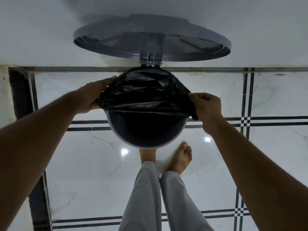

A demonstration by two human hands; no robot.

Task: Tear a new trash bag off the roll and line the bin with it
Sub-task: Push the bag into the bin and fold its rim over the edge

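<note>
The right hand (pixel 206 108) pinched the black trash bag (pixel 145 92) at the bin's (pixel 116 137) right rim while the left hand (pixel 95 95) gripped its left edge, the bag's mouth stretched between them across the far half, near rim uncovered.

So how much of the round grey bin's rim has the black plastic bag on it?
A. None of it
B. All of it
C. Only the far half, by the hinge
C: the crinkly black plastic bag covers the round grey bin's far half, while the near rim is bare.
</note>
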